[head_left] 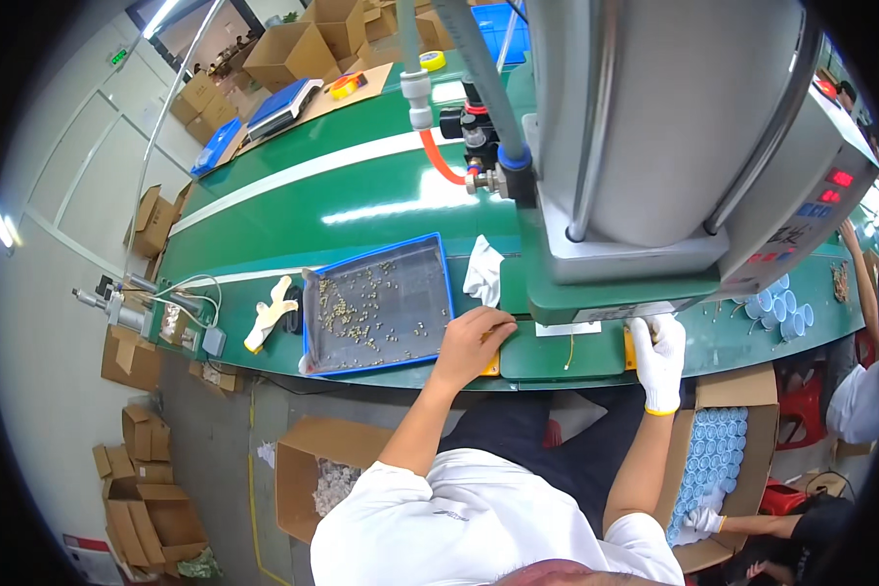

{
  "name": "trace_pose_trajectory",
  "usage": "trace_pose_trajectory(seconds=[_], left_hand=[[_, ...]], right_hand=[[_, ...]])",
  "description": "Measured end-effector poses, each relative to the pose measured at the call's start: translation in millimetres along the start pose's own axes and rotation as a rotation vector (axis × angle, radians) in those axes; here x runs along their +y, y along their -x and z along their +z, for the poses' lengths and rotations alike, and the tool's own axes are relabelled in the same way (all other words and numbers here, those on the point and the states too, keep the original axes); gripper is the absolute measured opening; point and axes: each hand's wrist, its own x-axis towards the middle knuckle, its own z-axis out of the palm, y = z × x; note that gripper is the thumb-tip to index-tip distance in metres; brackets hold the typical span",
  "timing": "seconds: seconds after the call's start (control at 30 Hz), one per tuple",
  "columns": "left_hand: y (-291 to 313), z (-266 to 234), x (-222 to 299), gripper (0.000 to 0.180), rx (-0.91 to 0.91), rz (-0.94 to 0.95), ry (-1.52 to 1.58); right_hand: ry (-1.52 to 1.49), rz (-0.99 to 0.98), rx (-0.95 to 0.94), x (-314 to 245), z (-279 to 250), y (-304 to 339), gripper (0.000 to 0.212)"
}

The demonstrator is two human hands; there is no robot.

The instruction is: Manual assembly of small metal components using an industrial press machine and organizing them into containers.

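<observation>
My bare left hand (473, 344) is at the front edge of the green bench, its fingers curled together beside a yellow block (492, 367). Whatever may be in those fingers is hidden. In a white glove, my right hand (658, 354) has bent fingers against a second yellow block (630, 349); its grip is also hidden. Between the hands lies the machine's green base plate (542, 359), with a white piece (568, 329) and a thin wire (569, 354) on it. Over them stands a large grey press (645, 127) with a green lower plate (615, 299).
Left of my hand sit a blue-rimmed tray (444, 283) with small brass-coloured parts, a white cloth (482, 272) and a glove (269, 314). Light-blue cups (776, 311) stand at right. Cartons (313, 437) flank my lap; a co-worker's gloved hand (703, 520) reaches into the cup carton (737, 386).
</observation>
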Motion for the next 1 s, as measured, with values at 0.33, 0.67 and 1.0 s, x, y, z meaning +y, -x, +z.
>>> trace_pose_trajectory(seconds=[0.33, 0.67, 1.0], left_hand=[[-32, -9, -6, 0.02, 0.03, 0.062, -0.074], [-105, 20, -5, 0.043, -0.326, 0.153, -0.124], [-118, 4, 66, 0.049, -0.141, 0.573, -0.007]], right_hand=[[-0.053, 0.027, -0.065, 2, 0, -17, 0.017], [-0.123, 0.083, -0.024, 7, -5, -5, 0.019], [-0.141, 0.115, -0.021, 11, -6, -1, 0.015]])
